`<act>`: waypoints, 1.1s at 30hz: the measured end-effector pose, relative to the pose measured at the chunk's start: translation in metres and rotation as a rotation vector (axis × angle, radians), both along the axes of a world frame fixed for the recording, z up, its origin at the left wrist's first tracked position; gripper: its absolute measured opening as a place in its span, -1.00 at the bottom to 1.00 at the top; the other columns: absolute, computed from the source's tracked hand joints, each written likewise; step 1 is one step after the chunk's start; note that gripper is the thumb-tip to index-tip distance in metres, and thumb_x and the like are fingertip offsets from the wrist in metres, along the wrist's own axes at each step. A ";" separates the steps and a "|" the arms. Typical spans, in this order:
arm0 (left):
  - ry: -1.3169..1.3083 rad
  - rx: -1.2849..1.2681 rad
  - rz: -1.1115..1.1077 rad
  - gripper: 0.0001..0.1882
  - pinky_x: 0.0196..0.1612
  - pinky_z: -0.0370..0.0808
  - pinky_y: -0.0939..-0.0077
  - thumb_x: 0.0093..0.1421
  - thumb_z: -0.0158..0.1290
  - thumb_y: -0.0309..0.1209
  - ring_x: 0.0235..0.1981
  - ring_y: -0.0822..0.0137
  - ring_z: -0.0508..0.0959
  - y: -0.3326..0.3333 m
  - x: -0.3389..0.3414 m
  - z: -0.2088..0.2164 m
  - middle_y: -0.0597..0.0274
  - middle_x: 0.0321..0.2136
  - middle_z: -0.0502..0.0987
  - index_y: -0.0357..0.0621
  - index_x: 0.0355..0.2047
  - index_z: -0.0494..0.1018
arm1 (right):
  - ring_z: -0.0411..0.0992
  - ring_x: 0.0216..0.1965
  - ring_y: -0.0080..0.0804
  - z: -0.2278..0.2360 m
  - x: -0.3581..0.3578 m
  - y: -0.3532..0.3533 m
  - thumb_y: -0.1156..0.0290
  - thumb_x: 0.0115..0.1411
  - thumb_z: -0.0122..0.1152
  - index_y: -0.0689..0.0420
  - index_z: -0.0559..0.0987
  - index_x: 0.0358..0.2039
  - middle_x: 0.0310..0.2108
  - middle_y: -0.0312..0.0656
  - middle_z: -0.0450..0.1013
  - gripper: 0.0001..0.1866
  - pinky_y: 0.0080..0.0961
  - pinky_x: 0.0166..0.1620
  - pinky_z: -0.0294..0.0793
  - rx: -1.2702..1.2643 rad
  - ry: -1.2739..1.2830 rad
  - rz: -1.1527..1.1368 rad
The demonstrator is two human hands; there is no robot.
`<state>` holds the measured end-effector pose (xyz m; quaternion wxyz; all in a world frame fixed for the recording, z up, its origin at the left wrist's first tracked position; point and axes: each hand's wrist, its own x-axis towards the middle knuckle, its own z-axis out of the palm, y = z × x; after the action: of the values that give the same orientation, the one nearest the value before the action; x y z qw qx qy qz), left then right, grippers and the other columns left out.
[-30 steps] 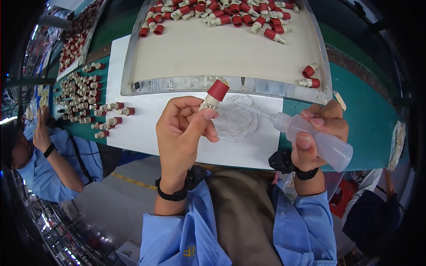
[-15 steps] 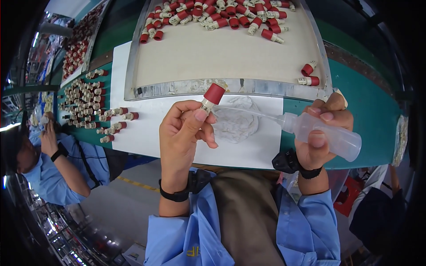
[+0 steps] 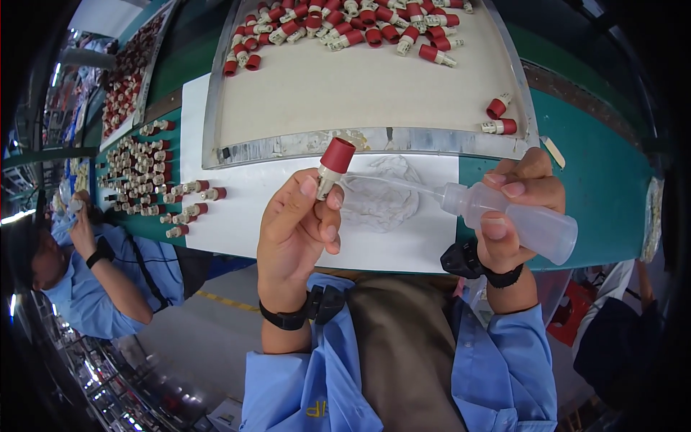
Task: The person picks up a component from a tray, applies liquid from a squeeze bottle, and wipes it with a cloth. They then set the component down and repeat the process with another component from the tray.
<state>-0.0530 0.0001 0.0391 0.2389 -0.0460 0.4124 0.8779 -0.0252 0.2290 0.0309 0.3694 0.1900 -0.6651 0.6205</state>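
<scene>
Fingers of the left hand (image 3: pixel 291 227) pinch a red-and-cream part (image 3: pixel 332 171) by its pale stem (image 3: pixel 325 186)

Slightly tilted, the part stands out of the thumb and fingertips, its red collar (image 3: pixel 337 154) above them. It looks small, light and stiff, probably plastic; the smooth collar could slip if wet, so the stem seems the better hold.

Just right of these fingers, the thin nozzle (image 3: pixel 428 190) of a translucent squeeze bottle (image 3: pixel 529 229) points at the part; whether they touch, I cannot tell. Fingers of the right hand (image 3: pixel 538 191) wrap the bottle, whose wall looks soft and easily dented.

Beneath the nozzle, a crumpled cloth (image 3: pixel 385 209) lies on a white sheet (image 3: pixel 237 223). Beyond the fingers, a metal-rimmed tray (image 3: pixel 295 143) bears similar parts (image 3: pixel 374 36); leftward, others gather on the green worktop (image 3: pixel 604 212).
</scene>
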 end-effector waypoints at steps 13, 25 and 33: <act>-0.370 0.570 -0.105 -0.56 -0.68 0.43 0.73 0.28 -0.29 -0.29 -0.62 0.54 0.31 -0.003 -0.003 -0.001 0.15 -0.44 0.31 -0.36 0.05 0.00 | 0.18 -0.54 -0.55 0.002 -0.001 -0.001 0.46 -0.21 0.37 0.19 0.44 -0.39 -0.46 -0.24 0.24 -0.65 -0.69 -0.51 0.19 -0.015 0.013 -0.007; -0.075 0.079 0.103 -0.68 -0.62 0.44 0.68 0.23 -0.17 -0.36 -0.61 0.50 0.37 -0.020 0.009 0.013 0.14 -0.48 0.39 -0.33 -0.09 0.19 | 0.22 -0.43 -0.48 0.005 -0.011 0.011 0.42 -0.06 0.24 0.24 0.42 -0.38 -0.47 -0.16 0.37 -0.74 -0.62 -0.30 0.22 0.076 -0.057 -0.151; 0.595 -1.734 0.606 -0.87 -0.53 0.37 0.62 0.05 0.02 -0.59 -0.58 0.41 0.45 -0.119 0.028 0.036 0.16 -0.52 0.45 -0.27 -0.34 0.40 | 0.20 -0.40 -0.51 0.004 -0.013 0.010 0.45 0.02 0.17 0.26 0.43 -0.32 -0.43 -0.17 0.35 -0.78 -0.71 -0.41 0.20 0.059 -0.044 -0.179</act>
<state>-0.0247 -0.1192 0.0746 -0.2292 -0.0867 0.9315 0.2686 -0.0381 0.2392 0.0349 0.4028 0.1270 -0.7056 0.5691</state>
